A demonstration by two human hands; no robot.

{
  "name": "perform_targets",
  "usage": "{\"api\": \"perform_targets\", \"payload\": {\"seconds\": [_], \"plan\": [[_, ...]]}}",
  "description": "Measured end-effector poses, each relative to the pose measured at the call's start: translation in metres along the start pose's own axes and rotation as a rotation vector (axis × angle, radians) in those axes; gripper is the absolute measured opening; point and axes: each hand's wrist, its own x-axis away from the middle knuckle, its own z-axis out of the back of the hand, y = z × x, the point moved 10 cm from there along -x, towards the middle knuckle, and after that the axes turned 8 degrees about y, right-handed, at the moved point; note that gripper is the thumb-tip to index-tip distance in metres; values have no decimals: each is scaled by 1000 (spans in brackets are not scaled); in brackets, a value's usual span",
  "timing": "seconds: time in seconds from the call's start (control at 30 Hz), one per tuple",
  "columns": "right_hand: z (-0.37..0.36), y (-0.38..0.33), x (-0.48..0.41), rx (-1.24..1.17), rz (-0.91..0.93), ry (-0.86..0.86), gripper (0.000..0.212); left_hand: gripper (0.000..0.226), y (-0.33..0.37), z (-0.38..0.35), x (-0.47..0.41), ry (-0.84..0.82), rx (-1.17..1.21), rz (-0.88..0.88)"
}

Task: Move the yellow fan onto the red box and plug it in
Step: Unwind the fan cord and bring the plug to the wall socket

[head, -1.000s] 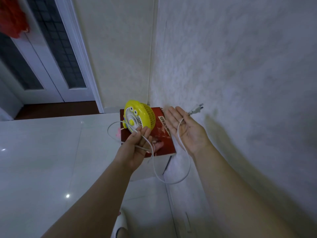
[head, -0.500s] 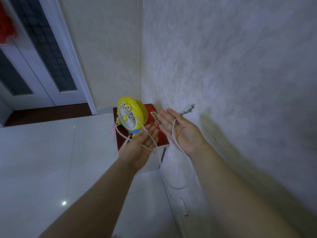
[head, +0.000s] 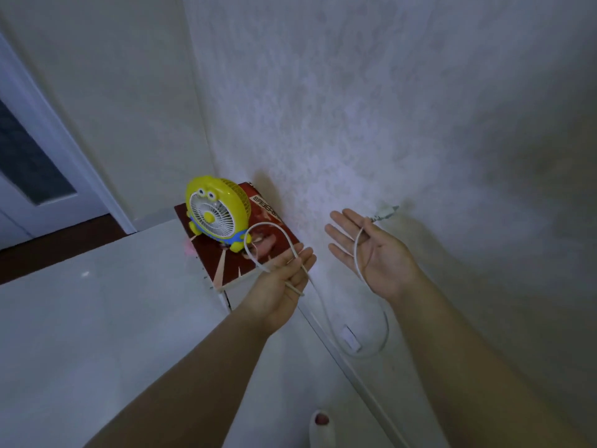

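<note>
The yellow fan (head: 214, 215), with cartoon eyes and a white grille, stands upright on the red box (head: 237, 270) in the room's corner. Its white cord (head: 371, 349) loops from the fan over the fingers of my left hand (head: 281, 286), sags toward the floor, then rises across the palm of my right hand (head: 374, 253). The plug (head: 386, 212) sticks out past my right fingers, close to the wall. My left hand hovers just in front of the box, apart from the fan. Both hands have their fingers stretched out with the cord held between them.
A white wall socket (head: 350, 339) sits low on the right wall, below my hands. A white glazed door (head: 38, 176) is at the far left. The floor is pale glossy tile. My slippered foot (head: 321, 425) shows at the bottom.
My left hand has let go of the fan, which now stands on the red box, and has drawn back with a loop of cord. My right hand has moved right with the plug.
</note>
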Motion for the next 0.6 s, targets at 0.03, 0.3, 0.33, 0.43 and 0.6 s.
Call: {"api": "perform_targets", "payload": {"seconds": [0.03, 0.3, 0.33, 0.43, 0.6], "plan": [[9, 1, 9, -1, 25, 28, 33, 29, -7, 1, 1, -18, -14, 23], [71, 10, 61, 79, 128, 173, 36, 28, -67, 2, 8, -60, -177, 135], [78, 11, 64, 91, 134, 193, 36, 32, -73, 3, 8, -67, -217, 133], [100, 14, 68, 135, 140, 249, 35, 33, -94, 10, 2, -86, -345, 144], [138, 25, 59, 272, 107, 304, 34, 39, -124, 30, -19, -63, -630, 126]]}}
